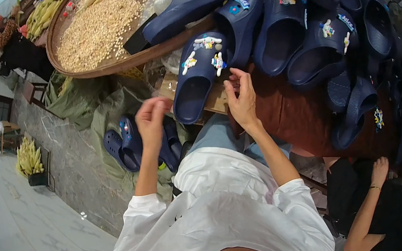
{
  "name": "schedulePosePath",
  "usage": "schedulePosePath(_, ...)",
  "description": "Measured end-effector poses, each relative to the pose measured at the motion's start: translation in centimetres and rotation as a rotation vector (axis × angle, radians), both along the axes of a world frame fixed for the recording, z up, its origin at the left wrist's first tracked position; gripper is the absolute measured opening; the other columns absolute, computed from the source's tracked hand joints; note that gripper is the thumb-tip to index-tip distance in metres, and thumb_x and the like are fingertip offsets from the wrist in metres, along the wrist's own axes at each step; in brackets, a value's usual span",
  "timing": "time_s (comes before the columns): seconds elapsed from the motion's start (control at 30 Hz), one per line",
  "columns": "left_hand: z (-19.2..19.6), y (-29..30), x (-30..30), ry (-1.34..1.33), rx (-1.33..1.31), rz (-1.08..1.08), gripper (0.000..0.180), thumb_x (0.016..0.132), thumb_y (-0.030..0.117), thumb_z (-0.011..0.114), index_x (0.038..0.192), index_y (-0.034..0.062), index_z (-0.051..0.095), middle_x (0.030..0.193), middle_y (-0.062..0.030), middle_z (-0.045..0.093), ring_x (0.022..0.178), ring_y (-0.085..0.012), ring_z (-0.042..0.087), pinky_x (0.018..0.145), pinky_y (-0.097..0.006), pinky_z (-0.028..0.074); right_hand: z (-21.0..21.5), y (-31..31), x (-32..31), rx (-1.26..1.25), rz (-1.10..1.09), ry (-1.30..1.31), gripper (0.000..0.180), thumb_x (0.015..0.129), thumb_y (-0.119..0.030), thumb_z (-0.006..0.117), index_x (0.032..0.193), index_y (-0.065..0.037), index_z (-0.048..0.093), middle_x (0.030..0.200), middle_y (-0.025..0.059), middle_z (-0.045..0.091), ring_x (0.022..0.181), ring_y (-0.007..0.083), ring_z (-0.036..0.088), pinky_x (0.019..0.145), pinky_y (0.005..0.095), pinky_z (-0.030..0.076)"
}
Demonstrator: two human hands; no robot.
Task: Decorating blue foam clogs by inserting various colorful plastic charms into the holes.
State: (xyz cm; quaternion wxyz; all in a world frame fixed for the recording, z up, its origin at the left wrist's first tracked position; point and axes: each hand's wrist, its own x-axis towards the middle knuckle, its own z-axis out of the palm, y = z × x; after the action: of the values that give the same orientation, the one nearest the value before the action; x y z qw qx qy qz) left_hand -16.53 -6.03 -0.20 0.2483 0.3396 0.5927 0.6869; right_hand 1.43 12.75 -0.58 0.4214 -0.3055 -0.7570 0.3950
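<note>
A navy clog [193,82] with white cartoon charms on its upper lies in front of me, toe pointing away, on a cardboard-coloured surface [217,100]. To its left is my left hand [152,118], thumb and fingertips pressed together; anything between them is too small to make out. My right hand [242,97] is raised just right of the clog, fingers curved and thumb apart from them, with nothing visible in it. Neither hand appears to grip the clog. More navy clogs with charms [280,30] are heaped beyond and right of my right hand.
A round woven tray [99,70] of corn kernels stands at the far left. Loose navy clogs [128,141] rest on green sacking [101,119] by my left forearm. Another person's arm [369,204] is at the lower right, beside a brown cloth [308,114].
</note>
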Motion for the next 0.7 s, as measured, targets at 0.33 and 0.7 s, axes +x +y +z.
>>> schedulePosePath(0.33,-0.8,10.6,4.1,-0.612,0.041,-0.211,0.043,0.098,0.038,0.059,0.127,0.0059,0.055,0.125,-0.0083,0.061,0.118,-0.0213,0.055,0.103,-0.034,0.038,1.7,1.1,0.8,0.114,-0.137,0.054,0.032,0.094,-0.014,0.062,0.122,-0.001,0.055,0.110,0.0161,0.057,0.100,0.0305,0.059,0.085,0.0394,0.049)
schedulePosePath(0.7,-0.1,11.6,5.0,-0.723,0.194,0.021,0.016,0.095,0.022,0.063,0.103,0.0091,0.060,0.106,-0.0010,0.061,0.103,-0.0145,0.055,0.093,-0.032,0.040,6.2,8.7,4.7,0.468,-0.456,0.081,0.040,0.090,-0.011,0.066,0.123,0.004,0.051,0.118,0.0205,0.052,0.111,0.0360,0.051,0.098,0.0443,0.042)
